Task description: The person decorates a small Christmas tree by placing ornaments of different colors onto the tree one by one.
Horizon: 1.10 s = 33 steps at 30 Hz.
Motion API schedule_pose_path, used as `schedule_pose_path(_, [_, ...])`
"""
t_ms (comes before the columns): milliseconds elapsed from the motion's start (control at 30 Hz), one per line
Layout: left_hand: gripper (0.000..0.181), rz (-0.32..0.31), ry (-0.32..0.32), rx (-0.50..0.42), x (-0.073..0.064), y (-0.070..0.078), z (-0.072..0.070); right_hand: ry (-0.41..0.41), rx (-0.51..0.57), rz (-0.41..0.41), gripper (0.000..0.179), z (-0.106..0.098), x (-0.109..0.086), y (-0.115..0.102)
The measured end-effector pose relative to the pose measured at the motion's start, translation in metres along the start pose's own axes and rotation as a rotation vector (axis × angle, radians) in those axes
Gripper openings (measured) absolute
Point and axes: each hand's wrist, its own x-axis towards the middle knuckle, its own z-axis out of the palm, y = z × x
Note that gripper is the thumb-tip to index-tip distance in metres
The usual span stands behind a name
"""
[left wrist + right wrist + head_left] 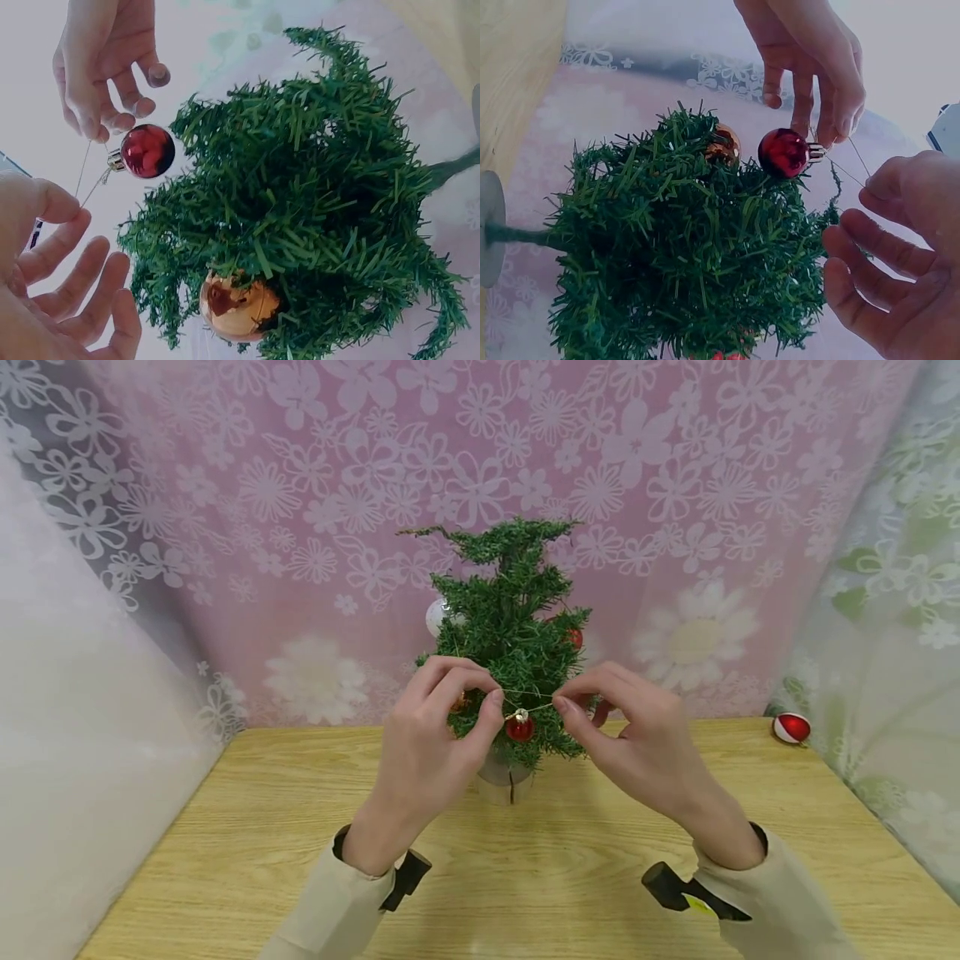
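Note:
A small red Christmas ball (520, 727) with a gold cap hangs from a thin gold string loop (525, 694), close in front of a small artificial Christmas tree (510, 602). My left hand (438, 735) pinches one side of the loop between thumb and index finger. On the other side, my right hand (637, 735) pinches it too, so the string is stretched between both hands. In the left wrist view the red ball (148, 151) dangles beside the green branches, and a gold ball (240, 306) hangs lower on the tree.
A white ball (437, 617) and another red ball (574, 637) hang on the tree, whose pale base (504, 783) stands on the wooden table (300, 860). At the table's back right lies a red and white ball (791, 727). Floral curtains (300, 527) enclose the back and sides.

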Motion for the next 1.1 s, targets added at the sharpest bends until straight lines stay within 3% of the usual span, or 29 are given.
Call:
schedule_pose_path(167, [0.007,-0.086,-0.007,-0.010,0.005,-0.006,-0.003,-0.034,0.004,0.032,0.014,0.007,0.010,0.001])
schedule_pose_path(367, [0.009,-0.208,-0.038,0.045,0.010,-0.010,-0.001,-0.066,-0.005,0.124,0.011,0.015,0.015,0.002])
schedule_pose_path(567, [0.010,-0.277,-0.101,0.087,0.010,-0.013,0.002,-0.091,-0.030,0.200,0.008,0.019,0.014,0.004])
schedule_pose_path(767, [0.010,-0.262,-0.168,0.119,0.004,-0.013,0.001,-0.173,-0.040,0.232,0.009,0.018,0.008,0.005])
schedule_pose_path(1100, [0.007,-0.183,-0.132,0.141,0.003,-0.009,0.001,-0.203,-0.036,0.227,0.008,0.020,0.005,0.004])
